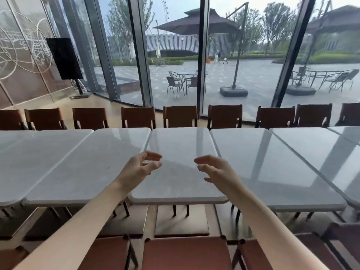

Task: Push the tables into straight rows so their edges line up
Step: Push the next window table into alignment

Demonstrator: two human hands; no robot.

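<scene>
A row of white glossy tables is seen running from side to side, with the middle table taken here as the landmark. Both arms are stretched out above its top. The left hand is held over the left part of that top, its fingers loosely curved and apart, with nothing gripped. The right hand is held over the right part, fingers likewise relaxed and spread, empty. Whether either hand touches the surface cannot be told.

The table on the left lies edge to edge with the middle table, and so does the table on the right; the near edge of the middle table is set slightly farther away than those of its neighbours. Further tabletops are seen beyond each neighbour.

Behind the middle table a line of brown chairs is ranged before glass walls. Nearer than the middle table, more brown chair backs are seen. Left of it, against the wall, a dark screen on a stand is placed
</scene>
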